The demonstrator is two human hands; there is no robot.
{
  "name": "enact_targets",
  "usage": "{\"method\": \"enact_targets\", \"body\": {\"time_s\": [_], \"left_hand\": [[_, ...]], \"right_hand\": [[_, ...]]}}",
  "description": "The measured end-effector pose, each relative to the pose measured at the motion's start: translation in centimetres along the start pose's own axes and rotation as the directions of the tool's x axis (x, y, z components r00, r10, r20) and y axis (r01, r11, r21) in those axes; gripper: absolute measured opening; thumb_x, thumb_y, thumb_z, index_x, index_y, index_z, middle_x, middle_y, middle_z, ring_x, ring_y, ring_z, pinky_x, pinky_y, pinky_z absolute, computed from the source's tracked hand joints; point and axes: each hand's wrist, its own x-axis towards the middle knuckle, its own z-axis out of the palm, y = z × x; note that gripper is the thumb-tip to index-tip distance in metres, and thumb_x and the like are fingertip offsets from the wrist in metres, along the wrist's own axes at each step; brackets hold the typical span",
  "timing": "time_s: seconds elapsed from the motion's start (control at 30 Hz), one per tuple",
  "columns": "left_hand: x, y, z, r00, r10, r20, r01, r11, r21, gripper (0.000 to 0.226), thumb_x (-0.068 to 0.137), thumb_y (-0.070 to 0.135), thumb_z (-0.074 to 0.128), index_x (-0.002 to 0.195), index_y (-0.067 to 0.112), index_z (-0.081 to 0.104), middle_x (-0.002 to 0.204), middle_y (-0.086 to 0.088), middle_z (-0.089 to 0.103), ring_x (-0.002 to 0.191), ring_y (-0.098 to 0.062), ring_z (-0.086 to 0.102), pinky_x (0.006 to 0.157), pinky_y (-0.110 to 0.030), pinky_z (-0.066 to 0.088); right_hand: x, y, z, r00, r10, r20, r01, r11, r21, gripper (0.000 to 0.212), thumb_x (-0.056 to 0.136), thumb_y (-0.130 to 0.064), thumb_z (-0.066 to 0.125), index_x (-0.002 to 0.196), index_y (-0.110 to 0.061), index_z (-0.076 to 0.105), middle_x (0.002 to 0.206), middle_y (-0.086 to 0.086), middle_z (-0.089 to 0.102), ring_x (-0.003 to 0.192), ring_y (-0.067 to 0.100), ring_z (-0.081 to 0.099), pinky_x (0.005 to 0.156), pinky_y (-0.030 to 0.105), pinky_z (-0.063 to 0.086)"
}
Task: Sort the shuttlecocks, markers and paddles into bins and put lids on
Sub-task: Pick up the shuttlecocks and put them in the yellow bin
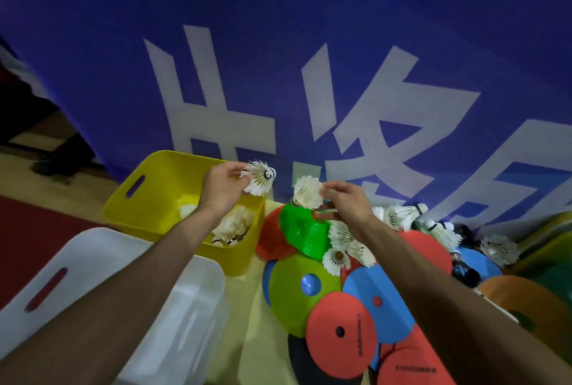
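In the head view I count two bins: a yellow plastic bin (123, 208) with a slot handle at centre left, and a white plastic bin (102, 239) at lower left.

I count two shuttlecocks held. My left hand (223, 189) pinches a white feather shuttlecock (258, 179) above the yellow bin's far right corner. My right hand (346, 205) pinches a second feather shuttlecock (308, 192) between thumb and fingertips, just above the pile.

A cluster of shuttlecocks (232, 227) lies inside the yellow bin, too bunched to count. At least six loose shuttlecocks (408, 214) lie on the pile at centre right.

I see three cone markers: a red cone marker (272, 242), a dark green cone marker (305, 233) overlapping it, and a lime green marker (294, 288) with a blue centre. Among the flat round discs I count three red discs (340, 344), two blue discs (377, 307) and one orange disc (526, 301); I cannot tell which are paddles.

Everything rests on a pale yellow surface (247, 316); whether it is a table I cannot tell. A red mat (31, 230) lies at left. A blue banner (278, 13) with white characters fills the upper frame.

My left forearm covers part of both bins; my right forearm hides part of the discs.
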Motion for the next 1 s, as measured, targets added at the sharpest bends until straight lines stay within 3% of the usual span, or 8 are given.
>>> {"method": "enact_targets", "body": {"time_s": [0.13,0.27,0.4,0.57,0.67,0.77,0.87,1.0], "left_hand": [[0.2,-0.6,-3.9,0.997,-0.045,-0.057,0.044,0.999,-0.023,0.02,0.085,0.005,0.065,0.105,0.007,0.066,0.102,-0.009,0.065,0.095,-0.018,0.062,0.058,-0.023,0.058],[0.8,-2.6,-6.3,0.985,-0.151,-0.079,0.146,0.987,-0.07,0.026,0.085,0.001,0.061,0.111,0.004,0.063,0.112,-0.015,0.063,0.102,-0.026,0.063,0.069,-0.032,0.057],[1.1,-5.4,-7.8,0.967,-0.228,-0.118,0.215,0.97,-0.116,0.029,0.088,-0.002,0.056,0.116,0.001,0.06,0.116,-0.019,0.062,0.096,-0.028,0.065,0.068,-0.031,0.06],[0.9,-7.7,-8.1,0.956,-0.282,-0.08,0.262,0.943,-0.204,0.031,0.092,0.004,0.053,0.123,0.005,0.057,0.121,-0.015,0.062,0.103,-0.027,0.063,0.086,-0.037,0.054],[0.6,-8.5,-8.0,0.958,-0.285,-0.028,0.277,0.948,-0.156,0.037,0.092,0.009,0.054,0.128,0.015,0.055,0.128,-0.008,0.058,0.11,-0.023,0.061,0.097,-0.042,0.05],[0.1,-8.5,-7.2,0.962,-0.271,-0.021,0.268,0.96,-0.083,0.037,0.091,0.011,0.053,0.126,0.022,0.057,0.131,-0.002,0.057,0.112,-0.022,0.059,0.098,-0.044,0.049],[-0.7,-7.1,-5.8,0.972,-0.234,-0.01,0.233,0.971,-0.049,0.032,0.092,0.013,0.052,0.12,0.026,0.06,0.126,0.003,0.058,0.107,-0.022,0.06,0.089,-0.037,0.051],[-1.6,-4.2,-2.9,0.99,-0.141,0.005,0.141,0.987,-0.079,0.033,0.092,0.007,0.05,0.124,0.018,0.052,0.118,0.002,0.053,0.083,-0.021,0.067,0.051,-0.027,0.051]], "right_hand": [[0.8,-1.1,4.7,0.996,-0.016,0.085,0.019,0.999,-0.035,0.006,0.093,-0.007,0.057,0.095,-0.01,0.061,0.093,0.014,0.063,0.071,0.021,0.064,0.053,0.026,0.058],[1.6,-1.0,9.1,0.988,-0.014,0.155,0.028,0.995,-0.091,0.008,0.094,-0.009,0.056,0.101,-0.007,0.06,0.091,0.011,0.065,0.066,0.019,0.066,0.059,0.031,0.06],[2.1,-0.4,12.7,0.976,-0.005,0.218,0.042,0.986,-0.164,0.009,0.092,-0.007,0.059,0.101,-0.005,0.061,0.093,0.011,0.063,0.067,0.02,0.065,0.064,0.032,0.061],[3.2,0.7,14.0,0.973,0.038,0.228,0.011,0.978,-0.21,0.008,0.09,-0.003,0.06,0.087,-0.01,0.061,0.081,0.007,0.064,0.063,0.016,0.065,0.068,0.028,0.059],[3.2,1.2,13.2,0.975,0.058,0.213,-0.011,0.977,-0.214,0.01,0.09,0.0,0.058,0.099,-0.002,0.061,0.078,0.008,0.061,0.065,0.017,0.063,0.068,0.028,0.057],[3.2,1.5,12.1,0.976,0.072,0.204,-0.016,0.964,-0.264,0.018,0.089,0.0,0.059,0.107,0.001,0.061,0.083,0.011,0.062,0.068,0.019,0.063,0.069,0.03,0.056],[3.1,1.3,10.5,0.979,0.032,0.203,0.044,0.932,-0.359,0.019,0.088,-0.001,0.061,0.107,-0.001,0.063,0.089,0.012,0.063,0.072,0.019,0.063,0.068,0.029,0.055],[3.0,1.2,6.9,0.979,-0.034,0.2,0.131,0.859,-0.494,0.017,0.085,-0.003,0.063,0.101,-0.007,0.067,0.092,0.012,0.067,0.085,0.022,0.065,0.08,0.036,0.057]]}}
